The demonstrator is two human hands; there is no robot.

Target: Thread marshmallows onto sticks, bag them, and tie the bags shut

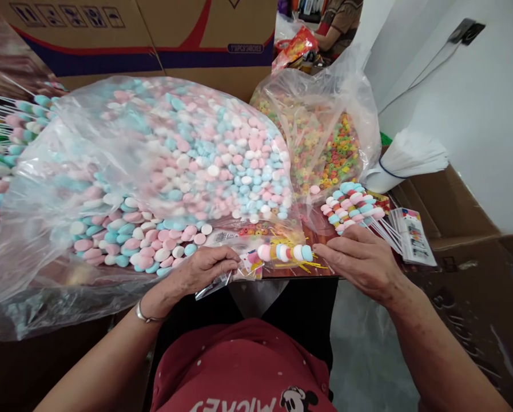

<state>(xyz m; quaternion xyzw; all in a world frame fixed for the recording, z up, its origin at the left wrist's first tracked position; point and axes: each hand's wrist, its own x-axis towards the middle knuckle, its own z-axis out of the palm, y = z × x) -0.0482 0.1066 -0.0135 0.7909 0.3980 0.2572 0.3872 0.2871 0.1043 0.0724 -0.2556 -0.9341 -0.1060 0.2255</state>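
Note:
Between my hands lies a candy skewer (284, 253) of pink, white and blue round candies with yellow and red pieces between them. My left hand (205, 268) pinches a small clear plastic bag (250, 262) with a colourful print, at the skewer's left end. The fingers of my right hand (361, 262) are closed at the skewer's right end; the stick there is mostly hidden. Just beyond that hand lies a pile of finished candy skewers (353, 206) with white sticks. Yellow twist ties (314, 265) are scattered under the skewer.
A big clear bag (222, 143) of pastel candies spills onto the table at left. Behind it stands a cardboard box (209, 34). A bag of ring candies (337, 143), a cup of white sticks (385, 174) and printed packets (413, 237) are at right. Another person's arm (331, 39) shows behind.

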